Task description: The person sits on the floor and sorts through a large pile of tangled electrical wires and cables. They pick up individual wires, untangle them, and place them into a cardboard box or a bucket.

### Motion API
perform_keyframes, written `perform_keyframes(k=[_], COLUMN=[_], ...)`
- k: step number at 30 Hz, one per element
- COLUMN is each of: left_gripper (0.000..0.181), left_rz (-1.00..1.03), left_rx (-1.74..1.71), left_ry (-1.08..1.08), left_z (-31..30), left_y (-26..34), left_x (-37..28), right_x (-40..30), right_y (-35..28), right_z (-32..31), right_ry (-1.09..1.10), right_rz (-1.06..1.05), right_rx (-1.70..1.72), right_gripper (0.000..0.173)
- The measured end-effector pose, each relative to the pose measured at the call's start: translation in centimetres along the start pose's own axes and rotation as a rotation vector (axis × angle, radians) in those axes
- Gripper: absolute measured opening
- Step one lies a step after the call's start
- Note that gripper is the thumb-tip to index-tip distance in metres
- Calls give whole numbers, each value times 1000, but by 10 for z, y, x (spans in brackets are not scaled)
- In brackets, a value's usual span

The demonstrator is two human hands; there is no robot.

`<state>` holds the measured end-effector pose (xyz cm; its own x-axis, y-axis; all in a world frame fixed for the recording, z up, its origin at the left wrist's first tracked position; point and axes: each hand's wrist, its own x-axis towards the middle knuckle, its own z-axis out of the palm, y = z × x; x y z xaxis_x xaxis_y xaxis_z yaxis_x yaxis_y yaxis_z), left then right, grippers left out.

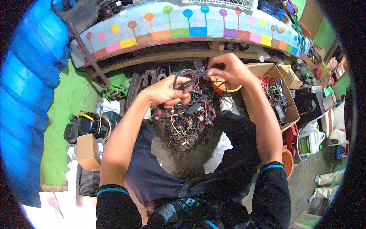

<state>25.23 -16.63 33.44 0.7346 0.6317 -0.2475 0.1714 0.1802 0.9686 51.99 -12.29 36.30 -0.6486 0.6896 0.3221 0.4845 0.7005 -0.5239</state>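
Note:
Between my hands runs a black cable [192, 81], bent into loops above a large tangle of wires [186, 128] on the floor between my legs. My left hand [168, 91] grips the looped part. Higher and to the right, my right hand [228, 68] has its fingers closed around the same cable, and a loose length hangs below it. The tangle mixes black, red and yellowish leads with small plugs. At its left edge lies a small black block with red parts [158, 114]. An orange tub [226, 86] sits partly hidden behind my right hand.
To the right, a cardboard box [288, 114] holds coiled wires and an adapter. A low bench with a colour-patterned cover [180, 25] spans the far side. A black jug [71, 128] and small carton [88, 151] stand left. White jerrycan [311, 141] at far right.

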Motion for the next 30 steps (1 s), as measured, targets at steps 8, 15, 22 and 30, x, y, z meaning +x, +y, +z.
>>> perform_keyframes(k=[8,15,22,30], left_gripper=[22,33,36,52], left_rz=[108,411,355,331], left_rx=[150,-128,-172,-195], left_ry=[577,769,956,910], left_z=[-5,3,16,0], left_y=[-14,-9,8,9], left_x=[-3,5,9,4], right_x=[-13,10,12,10], right_y=[18,-58,-71,-69], right_z=[-19,77,94,106], right_ry=[417,486,446,381], right_rz=[175,-186,-296,-306], right_rx=[151,112,-172,-266], right_gripper=[29,22,25,22])
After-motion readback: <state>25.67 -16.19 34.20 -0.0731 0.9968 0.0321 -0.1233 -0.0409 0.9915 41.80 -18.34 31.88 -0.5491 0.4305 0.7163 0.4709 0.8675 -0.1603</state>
